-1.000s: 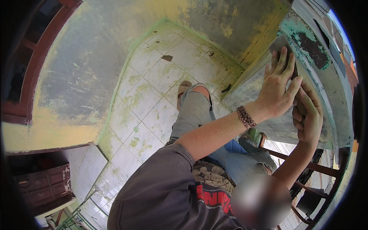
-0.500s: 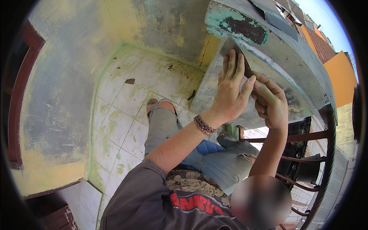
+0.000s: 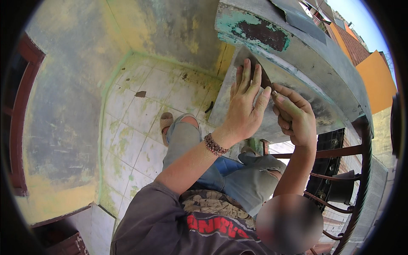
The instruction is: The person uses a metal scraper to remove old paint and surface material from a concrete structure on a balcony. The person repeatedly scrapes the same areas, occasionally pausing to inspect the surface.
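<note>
Against the grey face of a raised ledge [image 3: 231, 100] lies a thin, flat, dark brown-grey piece [image 3: 264, 77] with a pointed upper corner. Whether it is a scraper blade or stiff sandpaper, I cannot tell. My left hand [image 3: 244, 106] rests its outstretched fingers flat on it, the thumb reaching toward my right hand. My right hand [image 3: 297, 112] pinches the lower right corner between thumb and forefinger, its other fingers curled. Part of the piece is hidden under my fingers. Just above runs the ledge's rim, with peeling turquoise paint [image 3: 250, 21] around a dark bare patch.
White floor tiles [image 3: 144, 110] with greenish dust and a brown scrap [image 3: 140, 94] lie at the left. A patchy grey-yellow wall [image 3: 63, 106] rises beyond them. At the right stands a brown metal railing [image 3: 363, 157] with a dark pot [image 3: 342, 187] beside it.
Both hands and the dark piece appear slightly lower and further left in the picture, and the surroundings have shifted a little too. My grip looks the same.
</note>
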Available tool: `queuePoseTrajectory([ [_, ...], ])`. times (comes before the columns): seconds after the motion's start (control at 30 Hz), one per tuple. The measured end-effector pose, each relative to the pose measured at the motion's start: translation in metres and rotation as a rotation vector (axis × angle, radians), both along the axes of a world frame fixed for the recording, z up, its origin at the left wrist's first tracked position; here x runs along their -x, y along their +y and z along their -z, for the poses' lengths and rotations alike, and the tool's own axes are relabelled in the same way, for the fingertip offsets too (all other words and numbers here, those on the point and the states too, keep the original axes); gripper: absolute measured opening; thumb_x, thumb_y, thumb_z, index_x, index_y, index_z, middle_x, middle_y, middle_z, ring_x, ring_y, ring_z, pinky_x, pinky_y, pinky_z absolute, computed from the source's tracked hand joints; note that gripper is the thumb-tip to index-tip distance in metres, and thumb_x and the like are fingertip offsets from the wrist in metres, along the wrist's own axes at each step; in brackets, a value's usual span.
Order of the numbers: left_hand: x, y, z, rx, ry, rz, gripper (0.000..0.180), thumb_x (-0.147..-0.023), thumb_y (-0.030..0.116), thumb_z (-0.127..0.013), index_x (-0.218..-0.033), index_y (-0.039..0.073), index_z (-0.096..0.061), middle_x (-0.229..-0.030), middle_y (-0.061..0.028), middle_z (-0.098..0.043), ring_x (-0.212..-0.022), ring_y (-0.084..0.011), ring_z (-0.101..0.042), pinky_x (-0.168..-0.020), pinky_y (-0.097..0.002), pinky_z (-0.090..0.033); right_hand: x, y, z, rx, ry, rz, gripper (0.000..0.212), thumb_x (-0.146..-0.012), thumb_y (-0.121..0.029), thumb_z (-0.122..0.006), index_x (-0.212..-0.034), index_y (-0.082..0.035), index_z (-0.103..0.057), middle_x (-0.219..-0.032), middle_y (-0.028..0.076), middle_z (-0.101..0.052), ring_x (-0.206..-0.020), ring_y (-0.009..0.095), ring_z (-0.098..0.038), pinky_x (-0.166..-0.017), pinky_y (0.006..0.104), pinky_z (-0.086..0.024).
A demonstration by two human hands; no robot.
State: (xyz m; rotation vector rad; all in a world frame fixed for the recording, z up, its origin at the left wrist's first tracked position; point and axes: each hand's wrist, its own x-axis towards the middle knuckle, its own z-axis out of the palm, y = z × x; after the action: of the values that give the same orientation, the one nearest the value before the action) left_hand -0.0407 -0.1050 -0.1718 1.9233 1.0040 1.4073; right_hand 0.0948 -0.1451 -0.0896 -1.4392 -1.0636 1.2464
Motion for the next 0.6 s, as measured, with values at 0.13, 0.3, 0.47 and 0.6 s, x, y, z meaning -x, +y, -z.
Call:
queuePoseTrajectory([
  [0.13,0.007,0.015,0.007,-0.084,-0.105,-0.111,0.057,-0.103,0.032,-0.042,-0.148,-0.001,-0.032,-0.153,-0.0291,-0.026,-0.142,-0.0456,-0.024,-0.113,-0.0502,-0.025,0.02,0.007,0.002,-0.017,-0.05,-0.046,0.035,-0.091,-0.019,-0.064,-0.123,-0.005,-0.063,-0.069,-0.002,-0.053,-0.05,0.002,-0.039,-0.043,0.0193,-0.026],
  [0.3,0.052,0.027,0.014,0.047,-0.211,-0.233,0.049,-0.098,0.031,-0.056,-0.132,-0.004,-0.051,-0.123,-0.0232,-0.06,-0.119,-0.0342,-0.055,-0.1,-0.0432,-0.042,-0.002,-0.015,0.03,0.05,-0.01,-0.095,0.033,-0.093,-0.013,-0.063,-0.125,-0.003,-0.061,-0.069,-0.001,-0.053,-0.046,0.001,-0.034,-0.04,0.0191,-0.022],
  [0.47,0.072,0.017,0.015,0.408,-0.202,0.255,0.037,-0.091,0.028,-0.07,-0.111,-0.002,-0.064,-0.102,-0.011,-0.069,-0.091,-0.0142,-0.062,-0.081,-0.0279,-0.049,-0.023,-0.071,0.069,0.203,0.222,-0.152,0.033,-0.092,-0.013,-0.065,-0.123,-0.002,-0.062,-0.072,0.001,-0.056,-0.048,0.003,-0.041,-0.041,0.0193,-0.029],
  [0.6,0.084,-0.007,0.044,0.696,-0.078,0.506,0.025,-0.092,0.023,-0.068,-0.1,-0.001,-0.066,-0.083,-0.0049,-0.068,-0.075,-0.0064,-0.06,-0.067,-0.0224,-0.048,-0.029,-0.113,0.108,0.298,0.433,-0.15,0.033,-0.091,-0.012,-0.065,-0.123,-0.001,-0.062,-0.076,0.006,-0.059,-0.049,0.005,-0.044,-0.041,0.0188,-0.031],
])
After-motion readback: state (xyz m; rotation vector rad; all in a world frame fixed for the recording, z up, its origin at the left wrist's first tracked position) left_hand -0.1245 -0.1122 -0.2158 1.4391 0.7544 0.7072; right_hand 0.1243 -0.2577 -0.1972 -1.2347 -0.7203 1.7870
